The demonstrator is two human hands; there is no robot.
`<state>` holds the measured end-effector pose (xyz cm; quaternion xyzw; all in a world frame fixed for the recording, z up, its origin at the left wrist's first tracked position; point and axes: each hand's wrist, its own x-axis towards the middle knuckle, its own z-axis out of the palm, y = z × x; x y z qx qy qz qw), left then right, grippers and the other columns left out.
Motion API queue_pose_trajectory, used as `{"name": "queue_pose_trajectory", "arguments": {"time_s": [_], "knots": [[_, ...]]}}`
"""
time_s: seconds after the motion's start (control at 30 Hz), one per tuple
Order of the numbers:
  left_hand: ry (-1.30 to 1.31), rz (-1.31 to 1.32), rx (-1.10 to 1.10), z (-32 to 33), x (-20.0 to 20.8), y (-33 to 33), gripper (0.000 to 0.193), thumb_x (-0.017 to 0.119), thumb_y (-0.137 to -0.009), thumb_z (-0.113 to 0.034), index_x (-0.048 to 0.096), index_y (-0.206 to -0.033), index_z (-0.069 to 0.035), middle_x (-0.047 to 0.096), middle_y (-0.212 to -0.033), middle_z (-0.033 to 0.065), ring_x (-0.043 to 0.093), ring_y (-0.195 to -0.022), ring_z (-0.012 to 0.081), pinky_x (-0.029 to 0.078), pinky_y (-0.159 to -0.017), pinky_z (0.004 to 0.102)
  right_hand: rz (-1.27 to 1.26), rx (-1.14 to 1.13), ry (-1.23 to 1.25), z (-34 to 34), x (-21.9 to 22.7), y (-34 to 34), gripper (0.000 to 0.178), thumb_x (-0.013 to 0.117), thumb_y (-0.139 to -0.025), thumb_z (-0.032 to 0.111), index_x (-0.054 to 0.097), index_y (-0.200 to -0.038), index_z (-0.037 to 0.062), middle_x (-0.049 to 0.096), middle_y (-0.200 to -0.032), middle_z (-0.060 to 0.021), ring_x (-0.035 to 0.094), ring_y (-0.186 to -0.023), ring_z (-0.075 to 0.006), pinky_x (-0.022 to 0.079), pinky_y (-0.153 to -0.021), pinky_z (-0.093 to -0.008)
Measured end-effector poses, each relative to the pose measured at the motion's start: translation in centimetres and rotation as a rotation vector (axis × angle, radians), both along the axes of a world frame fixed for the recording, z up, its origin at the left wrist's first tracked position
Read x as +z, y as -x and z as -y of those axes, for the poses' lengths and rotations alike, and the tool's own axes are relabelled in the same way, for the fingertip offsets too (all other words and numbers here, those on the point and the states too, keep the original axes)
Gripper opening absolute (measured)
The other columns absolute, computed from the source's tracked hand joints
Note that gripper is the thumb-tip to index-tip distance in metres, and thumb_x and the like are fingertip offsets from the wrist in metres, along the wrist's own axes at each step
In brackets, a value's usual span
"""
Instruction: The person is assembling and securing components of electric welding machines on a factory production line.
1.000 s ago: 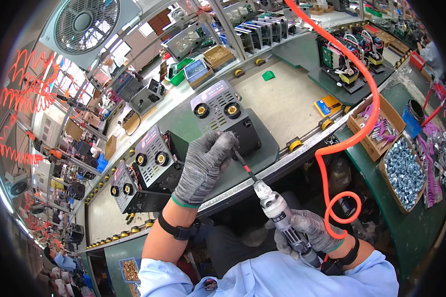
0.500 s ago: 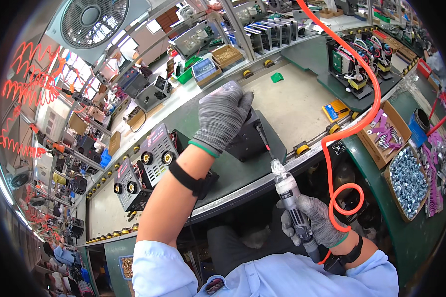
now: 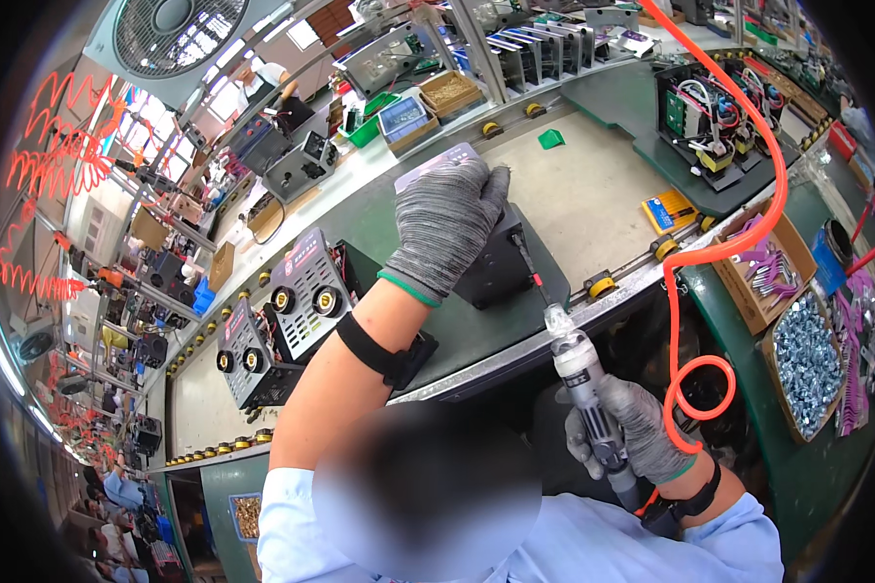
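Observation:
My left hand [image 3: 444, 225], in a grey knit glove with green cuff, grips the top of a black metal machine housing [image 3: 489, 274] standing on a dark green board. Its fingertips are partly hidden behind the top edge. In my right hand [image 3: 637, 428], also gloved, is a grey power screwdriver [image 3: 590, 394] with an orange air hose [image 3: 673, 321]. The long thin bit [image 3: 529, 267] reaches the housing's right side; whether it sits in a screw is too small to tell. To the left stand two grey vented machines [image 3: 304, 296] with brass-coloured round sockets.
Open machines with wiring [image 3: 715, 131] stand at the far right. A box of purple-handled parts [image 3: 763, 272] and a tray of silver metal pieces [image 3: 804, 364] lie at the right. Yellow-black rollers [image 3: 601, 285] line the conveyor edge. A green scrap [image 3: 551, 139] lies beyond the housing.
The whole view has shifted slightly, so the screwdriver and right hand appear a little further right. Both hands keep their holds, and the bit stays at the housing's side.

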<state>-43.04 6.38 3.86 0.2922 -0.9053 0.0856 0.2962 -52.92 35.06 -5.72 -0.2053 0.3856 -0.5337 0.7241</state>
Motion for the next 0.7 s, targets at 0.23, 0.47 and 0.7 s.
{"name": "queue_pose_trajectory", "arguments": {"time_s": [0.23, 0.47, 0.7], "knots": [[0.148, 0.079, -0.056, -0.3, -1.0, -0.1, 0.010, 0.064, -0.080, -0.016, 0.070, -0.078, -0.008, 0.063, -0.074, 0.0167, 0.066, -0.070, 0.0364, 0.050, -0.059, 0.0486, 0.333, -0.041, -0.111, -1.7, -0.8, -0.5, 0.075, 0.050, -0.094, 0.078, 0.062, -0.119, 0.0084, 0.063, -0.075, -0.0095, 0.058, -0.056, -0.0226, 0.046, -0.039, -0.0332], [0.173, 0.318, 0.166, -0.7, -1.5, -0.1, 0.019, 0.069, -0.084, -0.019, 0.082, -0.095, -0.010, 0.075, -0.085, 0.0104, 0.072, -0.079, 0.0275, 0.050, -0.059, 0.0474, 0.603, 0.175, -0.042, 1.0, -2.9, 0.6, 0.078, 0.044, -0.097, 0.076, 0.060, -0.127, 0.0051, 0.063, -0.081, -0.0090, 0.056, -0.064, -0.0240, 0.050, -0.047, -0.0372], [0.062, 0.278, 0.059, 1.9, -3.9, 2.6, 0.023, 0.069, -0.084, -0.018, 0.081, -0.100, -0.006, 0.075, -0.089, 0.0119, 0.072, -0.085, 0.0283, 0.051, -0.061, 0.0468, 0.585, 0.212, -0.098, 2.3, -1.8, -0.6, 0.080, 0.045, -0.097, 0.076, 0.059, -0.128, 0.0031, 0.064, -0.084, -0.0113, 0.059, -0.068, -0.0270, 0.050, -0.046, -0.0377]]}}
